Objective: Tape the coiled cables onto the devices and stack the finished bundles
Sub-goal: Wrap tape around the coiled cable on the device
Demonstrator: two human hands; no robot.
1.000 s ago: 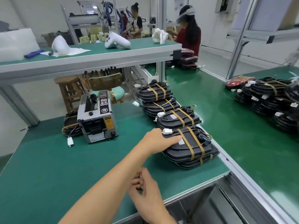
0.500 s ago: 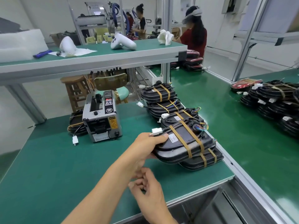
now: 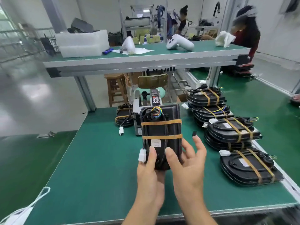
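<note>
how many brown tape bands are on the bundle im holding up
2. One tape band crosses the held bundle just below the coloured wires; the other band crosses lower, just above the white label. Any on its underside would be hidden.

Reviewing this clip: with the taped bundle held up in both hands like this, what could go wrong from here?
1. The left hand grips only the near end of the bundle, and the right hand holds it with a thumb while its fingers are spread, so it might tip or slip.
2. The white connector dangles free and may snag.
3. The stacks sit near the table edge; a careless placement might push one off.
</note>
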